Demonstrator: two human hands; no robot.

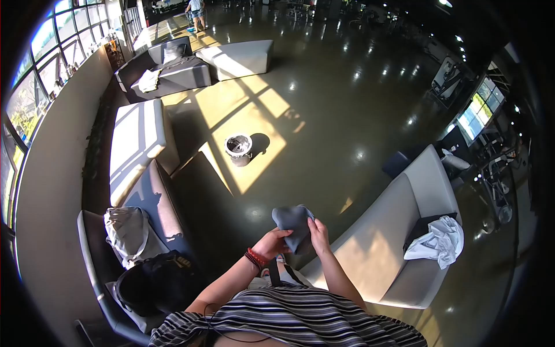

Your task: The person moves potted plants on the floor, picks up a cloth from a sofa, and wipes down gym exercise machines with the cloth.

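A grey-blue cloth (pixel 293 218), folded or bunched, is held up in front of my body. My left hand (pixel 270 243), with red and dark bead bracelets on the wrist, grips its lower left side between thumb and fingers. On the right edge, my right hand (pixel 318 235) pinches the same cloth. Whether it is a plain cloth or a small garment, I cannot tell. Below the hands, my legs and shoes show only in part.
A waste bin (pixel 238 146) with a liner stands on the sunlit floor ahead. Left are a sofa with a light bag (pixel 128 231) and a black bag (pixel 156 283). A beige sofa (pixel 370 231) at right carries white clothing (pixel 437 242). Far off stands a person (pixel 197 13).
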